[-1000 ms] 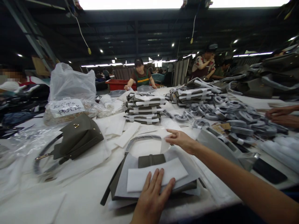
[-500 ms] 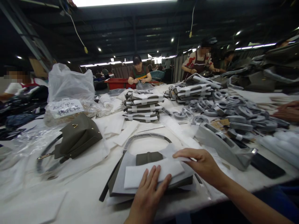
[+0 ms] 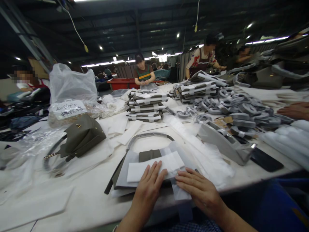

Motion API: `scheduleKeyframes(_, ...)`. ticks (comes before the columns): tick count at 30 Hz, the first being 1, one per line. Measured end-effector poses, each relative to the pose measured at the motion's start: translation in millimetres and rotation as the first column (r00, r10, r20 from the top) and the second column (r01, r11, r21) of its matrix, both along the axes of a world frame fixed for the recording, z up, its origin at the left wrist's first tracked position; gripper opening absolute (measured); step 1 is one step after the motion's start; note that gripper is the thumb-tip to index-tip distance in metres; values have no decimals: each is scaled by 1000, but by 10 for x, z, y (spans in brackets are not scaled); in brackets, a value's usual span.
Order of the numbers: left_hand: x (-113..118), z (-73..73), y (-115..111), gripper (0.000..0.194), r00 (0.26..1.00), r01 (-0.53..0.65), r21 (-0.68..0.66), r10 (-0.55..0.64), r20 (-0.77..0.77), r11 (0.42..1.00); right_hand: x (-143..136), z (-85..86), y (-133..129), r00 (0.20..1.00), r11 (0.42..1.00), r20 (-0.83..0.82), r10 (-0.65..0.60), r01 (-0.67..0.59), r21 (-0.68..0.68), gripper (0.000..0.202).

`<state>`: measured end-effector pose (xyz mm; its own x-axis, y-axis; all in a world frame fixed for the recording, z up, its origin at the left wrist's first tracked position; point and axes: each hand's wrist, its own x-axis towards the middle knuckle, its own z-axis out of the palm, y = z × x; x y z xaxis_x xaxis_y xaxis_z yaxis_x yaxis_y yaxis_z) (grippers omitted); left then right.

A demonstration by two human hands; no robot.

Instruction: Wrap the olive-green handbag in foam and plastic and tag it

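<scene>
An olive-grey handbag (image 3: 149,155) lies flat in front of me, with its wrapped grey handle (image 3: 150,134) arched on the far side. Pale tissue paper (image 3: 128,158) covers much of it, and a folded white foam sheet (image 3: 136,172) rests on top. My left hand (image 3: 149,184) presses flat on that sheet with its fingers spread. Flat along the bag's right near side lies my right hand (image 3: 201,190), fingers stretched out. A thin whitish strip (image 3: 180,190) runs over the bag's near edge beside the right fingertips.
To the left lie another olive handbag (image 3: 84,137) and a labelled plastic bag (image 3: 72,83). Wrapped bags (image 3: 146,106) are stacked ahead. Rightward are coiled grey straps (image 3: 241,109), a tape dispenser (image 3: 224,145) and a dark phone (image 3: 266,159). Co-workers (image 3: 144,72) stand beyond; another person's hand (image 3: 294,111) is at right.
My right hand has let go of the strip's end, come down toward me and flattened on the bag's near side. The strip now hangs over the near edge. My left hand stays on the foam.
</scene>
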<state>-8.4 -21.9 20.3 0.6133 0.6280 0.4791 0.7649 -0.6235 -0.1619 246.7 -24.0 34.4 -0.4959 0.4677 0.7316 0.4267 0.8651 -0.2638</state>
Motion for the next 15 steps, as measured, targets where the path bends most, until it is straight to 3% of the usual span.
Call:
scheduleKeyframes(4,19,89,-41,69,999,-32,-40,32,6,999,47,-203,56,999,999,21,31,-31,33,43)
scheduleKeyframes(8,33,116,-47,58,994,-24,-3,23,-109,1000,115,-276,38,996,997,74,54,-58,51,49)
scheduleKeyframes(12,53,132,-45,49,991,-30,56,37,-127,998,218,25,-4,982,987,123,143,-132,-95,53)
scheduleKeyframes(15,61,170,-44,46,993,-26,120,39,-111,992,148,352,185,991,977,54,126,-115,-178,49)
